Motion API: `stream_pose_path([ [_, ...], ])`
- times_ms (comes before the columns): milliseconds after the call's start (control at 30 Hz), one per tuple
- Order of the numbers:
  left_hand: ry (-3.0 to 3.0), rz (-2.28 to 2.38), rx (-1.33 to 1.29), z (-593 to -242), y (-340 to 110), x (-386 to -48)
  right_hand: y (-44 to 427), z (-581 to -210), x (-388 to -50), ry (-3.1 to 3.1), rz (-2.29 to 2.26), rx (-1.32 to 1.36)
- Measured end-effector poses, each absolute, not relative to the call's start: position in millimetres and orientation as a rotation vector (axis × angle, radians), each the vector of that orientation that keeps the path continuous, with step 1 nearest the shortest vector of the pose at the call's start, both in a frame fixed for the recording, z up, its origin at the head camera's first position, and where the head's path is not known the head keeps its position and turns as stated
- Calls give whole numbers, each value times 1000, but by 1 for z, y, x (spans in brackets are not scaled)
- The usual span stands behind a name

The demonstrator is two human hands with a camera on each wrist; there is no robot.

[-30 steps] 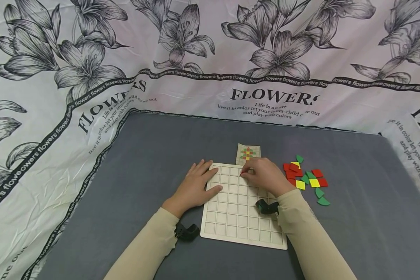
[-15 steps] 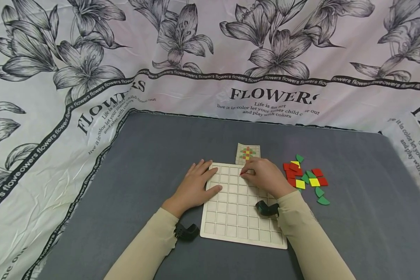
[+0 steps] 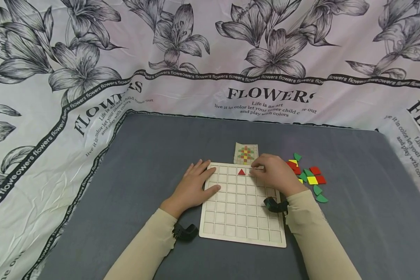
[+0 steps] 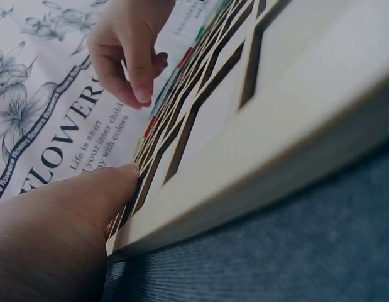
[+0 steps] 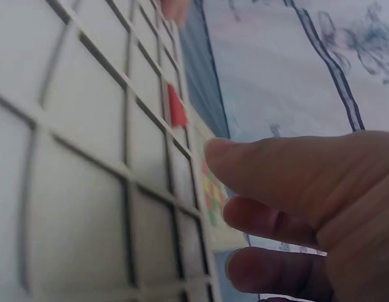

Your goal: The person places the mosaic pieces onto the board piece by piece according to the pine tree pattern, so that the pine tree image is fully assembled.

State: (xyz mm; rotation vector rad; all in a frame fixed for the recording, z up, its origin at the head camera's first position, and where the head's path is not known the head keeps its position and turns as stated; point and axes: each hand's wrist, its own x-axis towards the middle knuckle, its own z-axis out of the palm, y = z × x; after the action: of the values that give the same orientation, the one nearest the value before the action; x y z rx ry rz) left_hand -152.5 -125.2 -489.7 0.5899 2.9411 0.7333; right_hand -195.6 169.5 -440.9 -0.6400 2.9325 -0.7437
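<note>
1. Head view: we see the red triangle (image 3: 242,172) lying inside the far row of the board (image 3: 237,202). The left hand (image 3: 189,189) rests, fingers spread, on the board's left edge; the right hand (image 3: 277,175) is over the board's far right part.
2. Left wrist view: we see the left thumb at the board's edge.
3. Right wrist view: the right thumb and fingers stand loosely apart, holding nothing. We judge the triangle light, stiff, perhaps slippery; we would pinch its edges.
</note>
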Motion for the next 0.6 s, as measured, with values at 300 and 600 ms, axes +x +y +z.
stream_pose_path([
  [300,2920,766,611,-486,-123,-151,211,-424,-199,2909,-771,-532],
  [600,2930,755,594,-489,-127,-151,236,-421,-198,2946,-727,-438],
])
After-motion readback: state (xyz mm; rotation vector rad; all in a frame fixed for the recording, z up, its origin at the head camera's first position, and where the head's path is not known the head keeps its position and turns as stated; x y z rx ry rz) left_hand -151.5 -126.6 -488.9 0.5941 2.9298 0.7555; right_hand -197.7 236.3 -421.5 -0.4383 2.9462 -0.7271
